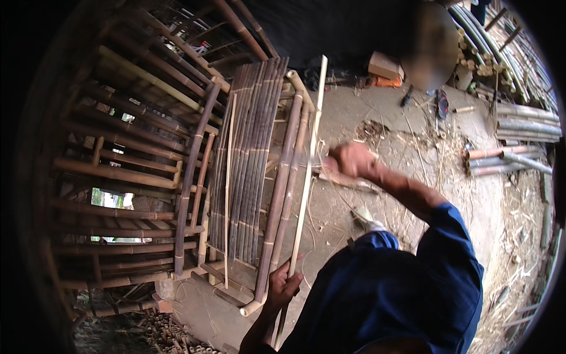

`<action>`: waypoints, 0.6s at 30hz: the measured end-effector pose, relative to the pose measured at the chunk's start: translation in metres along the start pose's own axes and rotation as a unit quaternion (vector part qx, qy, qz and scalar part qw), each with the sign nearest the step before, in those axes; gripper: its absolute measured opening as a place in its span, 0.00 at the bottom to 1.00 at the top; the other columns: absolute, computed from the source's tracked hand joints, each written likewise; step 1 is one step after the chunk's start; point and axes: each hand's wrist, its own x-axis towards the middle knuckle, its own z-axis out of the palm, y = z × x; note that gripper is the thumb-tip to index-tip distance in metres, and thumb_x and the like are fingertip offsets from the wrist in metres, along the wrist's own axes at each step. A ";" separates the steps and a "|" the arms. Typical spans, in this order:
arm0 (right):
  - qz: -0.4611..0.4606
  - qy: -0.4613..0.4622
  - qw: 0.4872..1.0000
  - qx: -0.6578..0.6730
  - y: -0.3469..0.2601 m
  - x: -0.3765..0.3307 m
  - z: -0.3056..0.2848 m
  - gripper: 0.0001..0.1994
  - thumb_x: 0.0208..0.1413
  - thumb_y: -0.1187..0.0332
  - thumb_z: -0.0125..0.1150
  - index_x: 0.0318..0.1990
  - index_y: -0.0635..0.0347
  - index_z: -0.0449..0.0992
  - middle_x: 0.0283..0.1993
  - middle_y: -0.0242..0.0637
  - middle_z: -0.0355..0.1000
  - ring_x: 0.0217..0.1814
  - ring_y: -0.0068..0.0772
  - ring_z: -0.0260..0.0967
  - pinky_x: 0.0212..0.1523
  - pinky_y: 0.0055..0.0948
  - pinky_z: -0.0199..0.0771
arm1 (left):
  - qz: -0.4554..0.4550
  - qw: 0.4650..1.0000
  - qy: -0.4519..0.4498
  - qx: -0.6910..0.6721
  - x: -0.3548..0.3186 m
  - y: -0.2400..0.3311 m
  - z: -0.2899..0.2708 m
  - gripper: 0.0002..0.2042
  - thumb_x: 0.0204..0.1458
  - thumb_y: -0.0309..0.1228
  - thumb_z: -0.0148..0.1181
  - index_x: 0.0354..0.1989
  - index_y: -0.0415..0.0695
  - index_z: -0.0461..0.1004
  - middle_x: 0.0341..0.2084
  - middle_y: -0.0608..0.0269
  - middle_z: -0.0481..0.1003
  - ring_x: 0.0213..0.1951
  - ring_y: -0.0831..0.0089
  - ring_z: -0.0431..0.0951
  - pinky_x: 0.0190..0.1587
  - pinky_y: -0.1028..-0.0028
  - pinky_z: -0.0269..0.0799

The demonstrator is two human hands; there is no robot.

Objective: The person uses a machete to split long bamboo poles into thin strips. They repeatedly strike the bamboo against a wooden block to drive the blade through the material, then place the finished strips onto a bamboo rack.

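A long pale bamboo strip (303, 197) runs slantwise in front of me, alongside a bamboo bench frame. My left hand (285, 284) is closed around its lower part. My right hand (352, 159) makes a fist to the right of the strip's upper half and is smeared by motion. Something thin and blurred reaches from that fist toward the strip; its kind cannot be made out. Dark narrow slats (250, 135) lie side by side on the bench, left of its thick brown rails (278, 206). One thin pale strip (229, 189) rests lengthwise on those slats.
A tall bamboo rack (135, 171) stands at the left, close to the bench. Bamboo poles (527, 127) are stacked at the right. A cardboard box (386, 65) sits at the back. Shavings and scraps (413, 138) litter the floor. Cut bamboo pieces (171, 336) are heaped at lower left.
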 end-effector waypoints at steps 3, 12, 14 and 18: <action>0.121 -0.077 0.984 -0.101 0.050 -0.028 -0.011 0.25 0.63 0.44 0.47 0.33 0.59 0.75 0.25 0.49 0.75 0.23 0.42 0.75 0.22 0.39 0.73 | -0.047 0.978 0.040 0.199 -0.036 -0.009 -0.007 0.26 0.58 0.33 0.56 0.65 0.40 0.64 0.14 0.78 0.58 0.18 0.89 0.58 0.21 0.80 0.55; 0.340 -0.068 0.934 -0.081 0.125 0.023 -0.081 0.35 0.63 0.37 0.42 0.28 0.62 0.79 0.24 0.54 0.75 0.29 0.57 0.76 0.31 0.50 0.75 | -0.057 0.989 0.053 0.126 -0.086 -0.032 -0.022 0.24 0.51 0.27 0.65 0.59 0.42 0.72 0.14 0.71 0.58 0.18 0.85 0.58 0.23 0.80 0.58; 0.346 -0.066 0.930 -0.107 0.151 0.027 -0.091 0.36 0.62 0.35 0.41 0.29 0.62 0.79 0.27 0.54 0.76 0.33 0.56 0.76 0.35 0.49 0.75 | -0.010 0.990 0.051 0.128 -0.098 -0.022 -0.020 0.24 0.52 0.29 0.66 0.59 0.41 0.71 0.14 0.71 0.58 0.18 0.85 0.58 0.23 0.80 0.59; 0.406 -0.061 0.901 -0.138 0.187 0.019 -0.126 0.34 0.60 0.33 0.42 0.43 0.55 0.80 0.38 0.55 0.77 0.44 0.56 0.76 0.46 0.47 0.76 | -0.103 0.938 -0.029 0.331 -0.102 -0.040 -0.027 0.30 0.52 0.35 0.66 0.64 0.40 0.66 0.43 0.59 0.80 0.30 0.82 0.76 0.34 0.78 0.73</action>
